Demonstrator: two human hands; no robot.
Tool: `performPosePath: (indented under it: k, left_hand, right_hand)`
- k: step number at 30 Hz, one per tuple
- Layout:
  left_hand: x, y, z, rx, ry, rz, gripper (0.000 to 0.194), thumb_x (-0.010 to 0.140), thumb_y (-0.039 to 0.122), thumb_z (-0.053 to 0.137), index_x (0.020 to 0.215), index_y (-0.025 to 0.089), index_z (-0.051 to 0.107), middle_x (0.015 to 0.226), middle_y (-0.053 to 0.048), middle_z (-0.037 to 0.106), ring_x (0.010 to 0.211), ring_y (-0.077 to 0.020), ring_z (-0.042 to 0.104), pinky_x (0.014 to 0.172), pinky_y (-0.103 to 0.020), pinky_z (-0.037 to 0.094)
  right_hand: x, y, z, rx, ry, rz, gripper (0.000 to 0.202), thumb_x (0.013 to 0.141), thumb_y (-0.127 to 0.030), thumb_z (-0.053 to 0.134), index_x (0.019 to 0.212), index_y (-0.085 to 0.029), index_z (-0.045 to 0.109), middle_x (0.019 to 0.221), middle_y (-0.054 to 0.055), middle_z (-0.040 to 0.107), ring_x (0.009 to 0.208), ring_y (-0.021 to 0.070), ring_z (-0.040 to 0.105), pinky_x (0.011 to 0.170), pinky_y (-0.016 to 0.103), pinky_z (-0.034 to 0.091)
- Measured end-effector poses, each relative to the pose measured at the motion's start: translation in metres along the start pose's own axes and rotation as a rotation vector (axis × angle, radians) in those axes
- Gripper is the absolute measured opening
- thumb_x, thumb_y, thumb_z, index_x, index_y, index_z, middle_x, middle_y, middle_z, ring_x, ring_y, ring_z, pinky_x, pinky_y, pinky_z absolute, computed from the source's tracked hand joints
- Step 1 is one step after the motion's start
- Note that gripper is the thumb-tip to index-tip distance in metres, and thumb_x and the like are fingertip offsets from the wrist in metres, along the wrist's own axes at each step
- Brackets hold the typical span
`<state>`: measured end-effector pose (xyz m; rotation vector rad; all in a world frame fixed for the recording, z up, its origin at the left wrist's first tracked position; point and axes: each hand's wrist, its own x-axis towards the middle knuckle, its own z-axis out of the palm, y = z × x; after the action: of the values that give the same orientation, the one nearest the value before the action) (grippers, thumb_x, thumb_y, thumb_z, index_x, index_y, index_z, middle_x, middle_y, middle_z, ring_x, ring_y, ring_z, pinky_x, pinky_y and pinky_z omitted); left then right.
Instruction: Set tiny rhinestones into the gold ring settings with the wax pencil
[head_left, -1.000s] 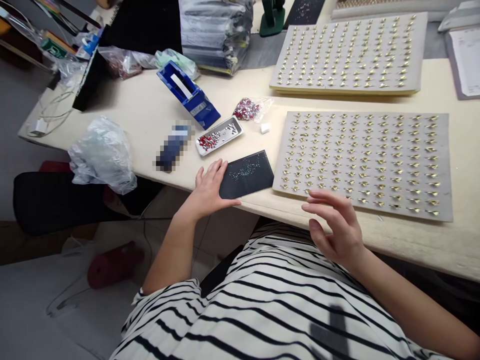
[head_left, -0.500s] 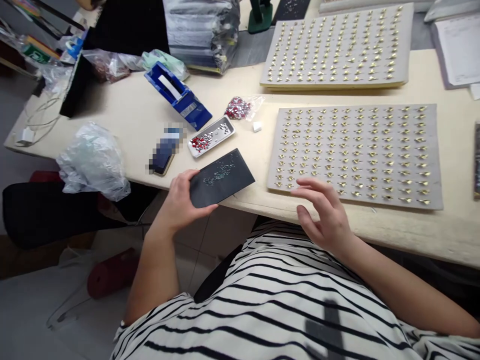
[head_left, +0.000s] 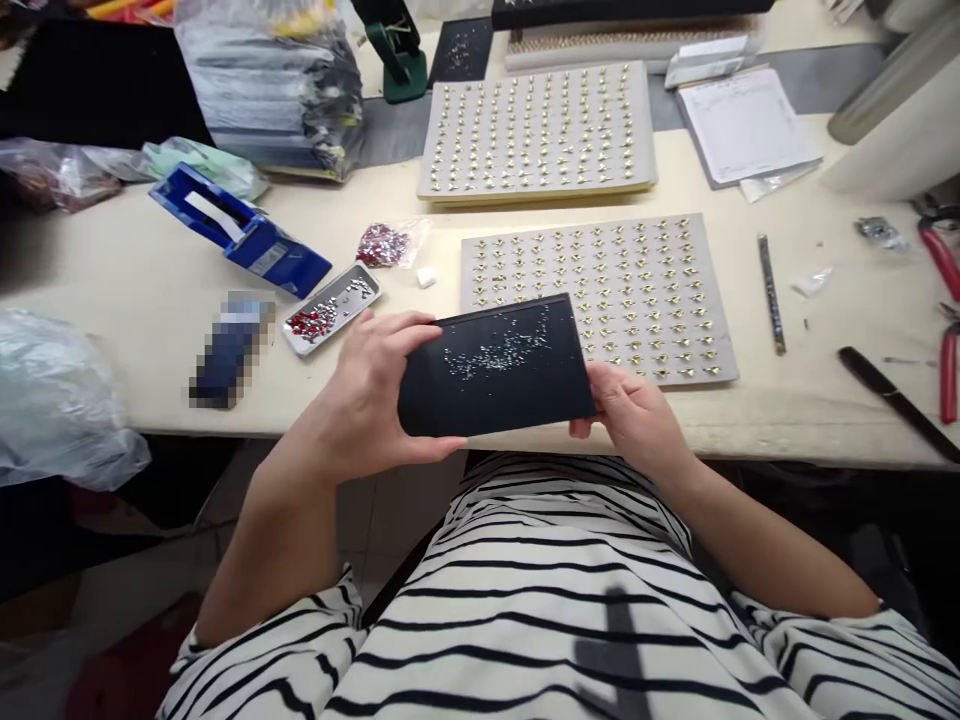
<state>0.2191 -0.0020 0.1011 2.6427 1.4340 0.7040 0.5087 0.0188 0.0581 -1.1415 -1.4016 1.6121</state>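
Note:
A flat black tray [head_left: 517, 400] with many tiny clear rhinestones [head_left: 499, 355] scattered over it is held in front of me, above the table's front edge. My left hand [head_left: 382, 390] grips its left end, thumb along the near edge and fingers on the far edge. At the right end, my right hand [head_left: 634, 415] pinches the corner. Behind the tray lies a grey foam board [head_left: 712, 300] set with rows of small gold-coloured pieces; the tray covers its near left part.
A second such board [head_left: 645, 140] lies farther back. To the left are a white dish [head_left: 300, 343] of red and clear stones, a bag of stones [head_left: 386, 245], a blue box [head_left: 274, 260] and a phone [head_left: 232, 350]. Tweezers [head_left: 900, 400] and red-handled pliers [head_left: 949, 370] lie right.
The black tray has been lifted and moved right, partly over the near board. My right hand, earlier free with fingers spread, now grips its right end. The view has turned right.

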Motion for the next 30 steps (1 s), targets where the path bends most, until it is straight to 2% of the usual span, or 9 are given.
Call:
performPosePath:
  k: [7, 10, 12, 15, 17, 19, 23, 26, 30]
  left_hand:
    - [0.044, 0.024, 0.031, -0.099, -0.100, 0.052, 0.085, 0.073, 0.052, 0.077, 0.140, 0.019, 0.036, 0.144, -0.020, 0.050, 0.137, -0.0341, 0.045, 0.122, -0.060, 0.021]
    - [0.050, 0.031, 0.047, -0.176, -0.092, 0.050, 0.094, 0.074, 0.058, 0.075, 0.147, 0.023, 0.029, 0.157, -0.020, 0.036, 0.148, -0.0372, 0.030, 0.123, -0.063, 0.015]
    - [0.044, 0.036, 0.063, -0.329, 0.056, -0.005, 0.102, 0.063, 0.070, 0.076, 0.146, 0.029, 0.033, 0.162, -0.017, 0.026, 0.151, -0.0417, 0.021, 0.121, -0.064, 0.017]
    - [0.024, 0.051, 0.089, -0.940, 0.617, -0.118, 0.060, 0.073, 0.056, 0.076, 0.124, 0.035, 0.053, 0.119, -0.003, 0.059, 0.113, -0.0220, 0.057, 0.096, -0.036, 0.050]
    - [0.014, 0.067, 0.103, -1.094, 0.511, -0.176, 0.029, 0.088, 0.041, 0.065, 0.114, 0.033, 0.054, 0.086, 0.003, 0.055, 0.077, -0.0126, 0.056, 0.067, -0.024, 0.050]
    - [0.015, 0.086, 0.114, -1.210, 0.173, -0.232, 0.007, 0.093, 0.025, 0.060, 0.099, 0.025, 0.060, 0.073, 0.003, 0.056, 0.062, -0.0100, 0.054, 0.054, -0.021, 0.046]
    - [0.051, 0.114, 0.133, -1.421, -0.366, -0.228, 0.036, 0.093, 0.024, 0.061, 0.128, 0.019, 0.055, 0.098, -0.010, 0.076, 0.079, -0.0157, 0.073, 0.069, -0.027, 0.059]
    - [0.080, 0.120, 0.139, -1.494, -0.459, -0.245, 0.031, 0.099, 0.028, 0.049, 0.129, 0.019, 0.054, 0.130, -0.018, 0.067, 0.109, -0.0198, 0.070, 0.088, -0.033, 0.059]
    - [0.071, 0.086, 0.110, -1.474, -0.552, -0.161, 0.040, 0.091, 0.034, 0.064, 0.129, 0.021, 0.061, 0.110, -0.014, 0.077, 0.087, -0.0196, 0.076, 0.071, -0.029, 0.062]
  right_hand:
    - [-0.020, 0.006, -0.053, 0.014, 0.269, 0.047, 0.029, 0.081, -0.048, 0.065, 0.095, -0.022, 0.068, 0.066, -0.003, 0.058, 0.060, 0.0054, 0.052, 0.058, 0.019, 0.049]
    - [-0.028, 0.006, -0.071, -0.024, 0.379, 0.046, 0.028, 0.079, -0.045, 0.068, 0.097, -0.023, 0.069, 0.073, -0.003, 0.063, 0.067, 0.0060, 0.056, 0.066, 0.020, 0.051]
    - [-0.032, 0.005, -0.084, -0.038, 0.448, 0.046, 0.029, 0.078, -0.045, 0.069, 0.097, -0.023, 0.070, 0.076, -0.002, 0.065, 0.071, 0.0072, 0.059, 0.070, 0.022, 0.053]
    - [-0.037, 0.004, -0.108, -0.043, 0.548, 0.041, 0.031, 0.077, -0.045, 0.069, 0.100, -0.024, 0.069, 0.079, -0.002, 0.067, 0.071, 0.0081, 0.061, 0.067, 0.023, 0.054]
    - [-0.039, 0.001, -0.125, -0.050, 0.605, 0.031, 0.031, 0.077, -0.045, 0.069, 0.101, -0.025, 0.068, 0.082, -0.002, 0.069, 0.072, 0.0088, 0.062, 0.067, 0.023, 0.055]
    - [-0.039, -0.002, -0.139, -0.068, 0.642, 0.030, 0.031, 0.076, -0.045, 0.071, 0.099, -0.025, 0.069, 0.084, -0.002, 0.070, 0.076, 0.0096, 0.064, 0.069, 0.024, 0.056]
    - [-0.036, -0.007, -0.153, -0.106, 0.657, 0.075, 0.035, 0.072, -0.048, 0.073, 0.098, -0.025, 0.071, 0.085, 0.000, 0.071, 0.073, 0.0100, 0.063, 0.068, 0.026, 0.056]
    - [-0.034, -0.007, -0.154, -0.116, 0.671, 0.110, 0.041, 0.070, -0.052, 0.074, 0.100, -0.023, 0.071, 0.083, 0.001, 0.071, 0.072, 0.0116, 0.063, 0.071, 0.030, 0.058]
    - [-0.031, -0.007, -0.153, -0.130, 0.795, 0.103, 0.041, 0.066, -0.047, 0.078, 0.097, -0.021, 0.072, 0.084, 0.002, 0.071, 0.073, 0.0120, 0.064, 0.074, 0.033, 0.059]
